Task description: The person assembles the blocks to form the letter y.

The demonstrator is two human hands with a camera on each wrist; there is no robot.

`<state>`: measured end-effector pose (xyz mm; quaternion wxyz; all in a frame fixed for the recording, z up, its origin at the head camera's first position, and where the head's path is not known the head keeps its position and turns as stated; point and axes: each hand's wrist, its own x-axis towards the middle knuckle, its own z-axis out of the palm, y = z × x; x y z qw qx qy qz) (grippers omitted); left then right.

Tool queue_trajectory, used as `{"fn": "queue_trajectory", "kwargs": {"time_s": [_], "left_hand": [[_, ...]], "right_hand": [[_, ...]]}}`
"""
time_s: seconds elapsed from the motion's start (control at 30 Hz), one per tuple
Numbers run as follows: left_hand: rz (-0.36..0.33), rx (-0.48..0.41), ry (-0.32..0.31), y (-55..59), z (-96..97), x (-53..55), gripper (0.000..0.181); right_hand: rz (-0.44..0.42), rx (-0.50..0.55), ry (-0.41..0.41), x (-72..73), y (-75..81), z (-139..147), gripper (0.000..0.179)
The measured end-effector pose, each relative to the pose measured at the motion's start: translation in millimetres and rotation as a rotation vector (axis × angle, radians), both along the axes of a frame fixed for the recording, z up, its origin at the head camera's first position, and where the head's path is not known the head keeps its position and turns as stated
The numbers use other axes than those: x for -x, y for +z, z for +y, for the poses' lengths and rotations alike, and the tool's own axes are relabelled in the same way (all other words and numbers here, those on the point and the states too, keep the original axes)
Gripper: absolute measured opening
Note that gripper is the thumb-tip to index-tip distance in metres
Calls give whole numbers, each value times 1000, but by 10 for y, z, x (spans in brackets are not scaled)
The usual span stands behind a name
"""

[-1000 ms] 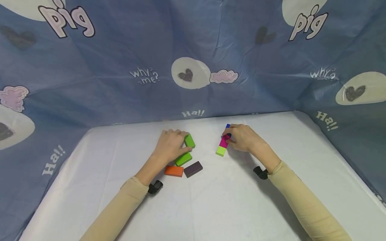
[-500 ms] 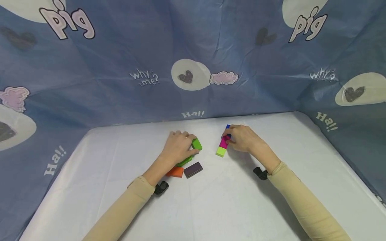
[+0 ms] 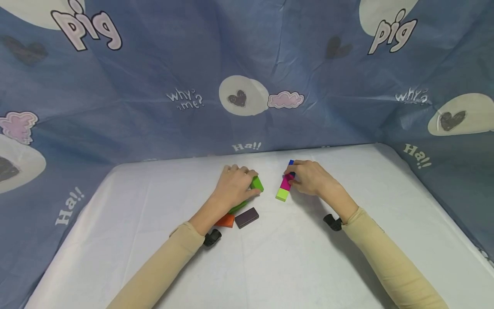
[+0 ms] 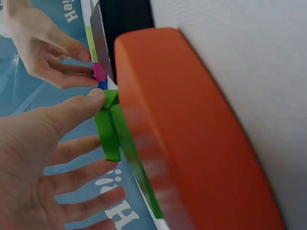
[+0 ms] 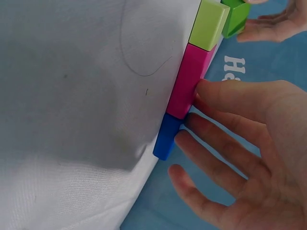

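My left hand (image 3: 233,184) pinches a green block (image 3: 257,183) between thumb and fingers. The left wrist view shows the thumb on one end of that green block (image 4: 109,129). A second green block (image 3: 238,207) lies partly hidden under this hand. To the right, a slanting row joins a blue block (image 5: 168,136), a magenta block (image 5: 190,81) and a yellow-green block (image 5: 209,24) end to end. My right hand (image 3: 308,177) holds the row at its magenta part, the thumb on one side and fingers reaching across near the blue block.
An orange block (image 3: 225,220) and a dark purple block (image 3: 247,218) lie on the white tabletop (image 3: 278,266), just in front of my left hand. A blue printed cloth (image 3: 247,128) stands behind the table and along its sides.
My left hand has moved right with the green block, closer to the row, and now covers more of the second green block and the orange block. The right hand stays in place.
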<state>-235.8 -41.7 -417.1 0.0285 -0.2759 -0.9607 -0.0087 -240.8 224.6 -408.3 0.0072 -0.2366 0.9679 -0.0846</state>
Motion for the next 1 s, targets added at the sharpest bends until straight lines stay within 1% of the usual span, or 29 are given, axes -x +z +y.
{"fn": "queue_trajectory", "kwargs": {"time_s": [0.47,0.7,0.83,1.0], "left_hand": [[43,13,-24,-48,210,22,58],[23,28,-23,-57,264,41,56],[25,48,-21,-54,304,31,57],[25,53,-32,-59,332,29,58]], "right_hand": [[-2,-3,-1,-9,-10,8,30],[7,0,5,4,-3,-1,28],[1,-1,-1,5,6,-2,26],[-2,-1,-3,7,10,-3,24]]}}
